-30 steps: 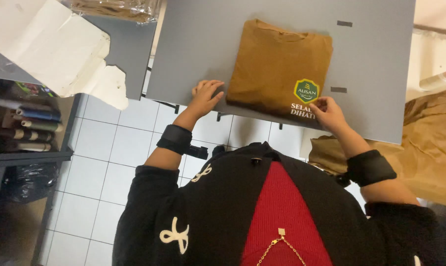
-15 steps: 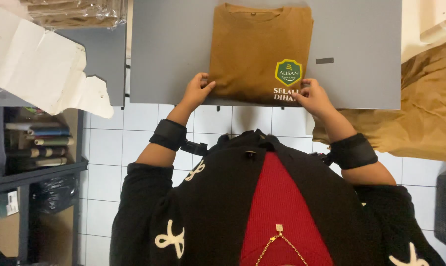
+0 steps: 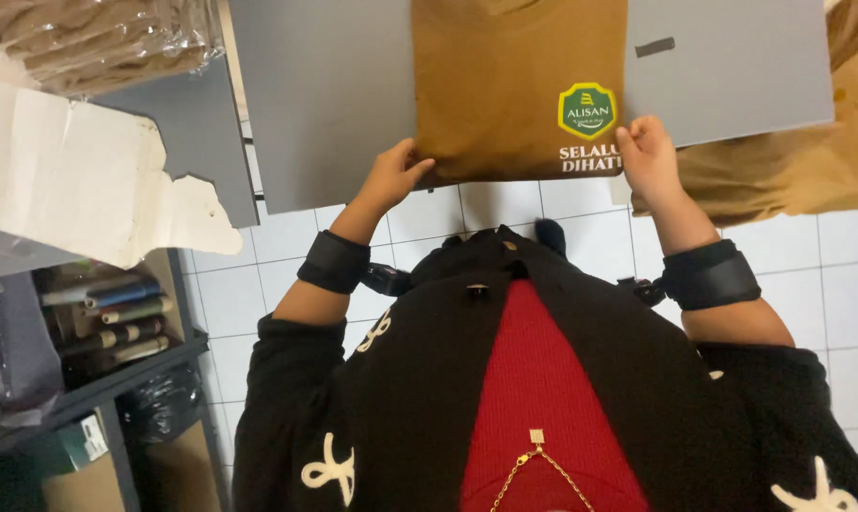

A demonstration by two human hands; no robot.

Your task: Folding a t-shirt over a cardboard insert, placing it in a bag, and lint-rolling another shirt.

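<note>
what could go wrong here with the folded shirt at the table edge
The folded brown shirt lies with its near edge right at the rim of the grey table, held only at its two near corners by the left hand and right hand. If pulled further, it may sag over the rim and unfold. It could also drop onto the tiled floor.

Mustard-brown folded shirt (image 3: 505, 85) with green-yellow badge (image 3: 587, 110), on plain grey table (image 3: 334, 95)
</note>
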